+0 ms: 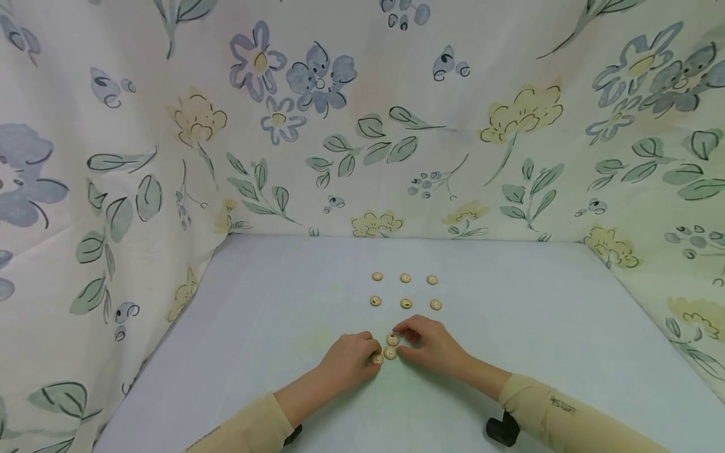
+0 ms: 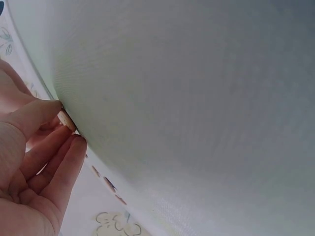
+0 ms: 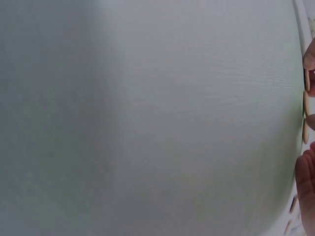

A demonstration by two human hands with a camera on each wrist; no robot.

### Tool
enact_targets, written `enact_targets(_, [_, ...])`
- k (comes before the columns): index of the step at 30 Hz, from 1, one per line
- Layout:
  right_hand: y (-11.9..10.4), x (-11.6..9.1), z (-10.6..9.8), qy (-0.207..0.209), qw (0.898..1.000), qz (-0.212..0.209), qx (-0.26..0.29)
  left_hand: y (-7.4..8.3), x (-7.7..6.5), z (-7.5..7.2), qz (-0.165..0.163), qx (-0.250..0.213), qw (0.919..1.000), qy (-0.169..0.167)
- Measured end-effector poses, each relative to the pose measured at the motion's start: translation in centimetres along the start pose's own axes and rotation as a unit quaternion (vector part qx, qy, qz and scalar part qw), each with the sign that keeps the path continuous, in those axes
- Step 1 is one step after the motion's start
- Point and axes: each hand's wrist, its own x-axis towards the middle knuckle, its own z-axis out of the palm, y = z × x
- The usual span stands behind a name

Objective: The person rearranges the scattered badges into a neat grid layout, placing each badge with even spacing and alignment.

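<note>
In the head view my left hand [image 1: 352,360] pinches a small round wooden disc [image 1: 376,358] at the tabletop. Thumb and fingertips hold this disc [image 2: 67,120] by its edges in the left wrist view. Just right of it two more discs lie one behind the other, a nearer disc [image 1: 390,353] and a farther disc [image 1: 393,339] with a dark mark on its face. My right hand [image 1: 433,346] rests beside these two, thumb at the nearer one and forefinger by the farther one. A gap shows between forefinger and farther disc [image 3: 305,132] in the right wrist view.
Behind the hands lie two rows of similar discs, three in the far row [image 1: 405,278] and three in the near row [image 1: 406,303]. The white tabletop [image 1: 272,314] ends at a flower-printed cloth [image 1: 362,126] that rises behind and along both sides.
</note>
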Motion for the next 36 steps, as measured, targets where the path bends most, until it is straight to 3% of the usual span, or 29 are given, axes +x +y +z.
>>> enact_targets(14, [0.07,0.53,0.36,-0.006,1.0,0.005,-0.002,0.01,-0.13,-0.03,-0.011,-0.007,0.9997,-0.019])
enact_targets(36, [0.28,0.77,0.64,0.002,1.0,-0.015,-0.018,-0.02,-0.14,-0.09,-0.006,-0.006,0.9999,-0.009])
